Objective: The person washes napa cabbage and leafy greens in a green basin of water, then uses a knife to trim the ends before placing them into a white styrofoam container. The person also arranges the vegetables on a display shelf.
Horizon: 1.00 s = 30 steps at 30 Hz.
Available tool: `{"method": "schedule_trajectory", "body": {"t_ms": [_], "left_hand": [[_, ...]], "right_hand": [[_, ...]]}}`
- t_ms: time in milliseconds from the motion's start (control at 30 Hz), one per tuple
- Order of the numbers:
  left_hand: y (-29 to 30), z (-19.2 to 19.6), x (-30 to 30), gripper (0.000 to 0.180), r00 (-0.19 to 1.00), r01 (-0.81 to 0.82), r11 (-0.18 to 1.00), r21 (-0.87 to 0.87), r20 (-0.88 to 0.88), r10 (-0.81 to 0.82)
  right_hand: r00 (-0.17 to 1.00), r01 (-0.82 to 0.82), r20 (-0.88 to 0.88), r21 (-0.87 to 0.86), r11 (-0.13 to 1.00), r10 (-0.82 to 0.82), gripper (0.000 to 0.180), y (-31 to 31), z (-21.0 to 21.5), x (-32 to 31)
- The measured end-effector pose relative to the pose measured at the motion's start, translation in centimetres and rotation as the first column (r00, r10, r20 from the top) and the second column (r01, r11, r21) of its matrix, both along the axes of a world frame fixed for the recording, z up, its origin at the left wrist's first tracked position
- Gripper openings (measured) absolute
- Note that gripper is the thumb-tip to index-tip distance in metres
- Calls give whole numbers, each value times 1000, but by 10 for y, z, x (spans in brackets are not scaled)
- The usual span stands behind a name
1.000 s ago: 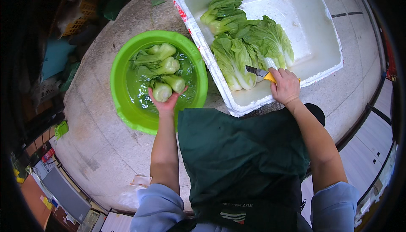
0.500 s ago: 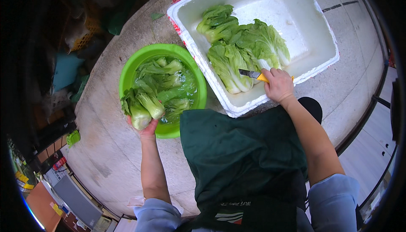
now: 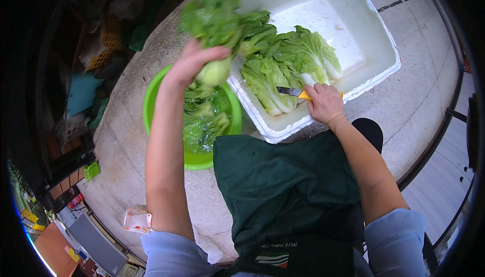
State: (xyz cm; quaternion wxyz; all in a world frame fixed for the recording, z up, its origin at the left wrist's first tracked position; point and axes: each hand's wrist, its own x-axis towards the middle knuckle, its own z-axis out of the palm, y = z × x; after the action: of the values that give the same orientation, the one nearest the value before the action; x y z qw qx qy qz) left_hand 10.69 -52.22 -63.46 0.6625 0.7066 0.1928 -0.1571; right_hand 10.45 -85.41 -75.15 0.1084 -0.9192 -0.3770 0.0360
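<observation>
My left hand (image 3: 194, 62) is closed round the pale base of bok choy (image 3: 212, 21), lifted above the gap between basin and box. Motion blurs the leaves, and I cannot tell whether one head or more is held. A yellow utility knife (image 3: 303, 95) is gripped in my right hand (image 3: 326, 104), its blade out and pointing left over the near edge of the white foam box (image 3: 323, 4). In that box lie leafy lettuce-like heads (image 3: 273, 82) and more bok choy (image 3: 260, 37). The green basin (image 3: 202, 162) holds water and several bok choy (image 3: 204, 110).
The foam box leans against the basin's right side on a concrete floor (image 3: 121, 140). A dark green apron (image 3: 283, 181) covers my lap. Crates, including a yellow one (image 3: 108, 42), and bags stand in shadow at far left.
My left hand has risen from the basin with bok choy, moving up and slightly right toward the box. The right hand has shifted a little left and stays on the knife.
</observation>
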Motion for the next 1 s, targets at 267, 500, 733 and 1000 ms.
{"method": "schedule_trajectory", "body": {"t_ms": [267,500,733,1000], "left_hand": [[-71,-56,88,99,820,430,31,902,-376,-432],[-43,-169,68,93,740,581,-201,789,-614,-276],[-43,-139,59,45,872,274,92,957,-207,-444],[110,-142,-98,30,997,-60,362,930,74,-27]], "right_hand": [[1000,3,9,-5,1000,-3,30,-3,0,2],[1000,5,7,45,999,-5,34,4,0,2],[999,19,-42,-57,998,-22,34,2,0,2],[1000,-3,-25,-91,996,0,35,10,3,2]]}}
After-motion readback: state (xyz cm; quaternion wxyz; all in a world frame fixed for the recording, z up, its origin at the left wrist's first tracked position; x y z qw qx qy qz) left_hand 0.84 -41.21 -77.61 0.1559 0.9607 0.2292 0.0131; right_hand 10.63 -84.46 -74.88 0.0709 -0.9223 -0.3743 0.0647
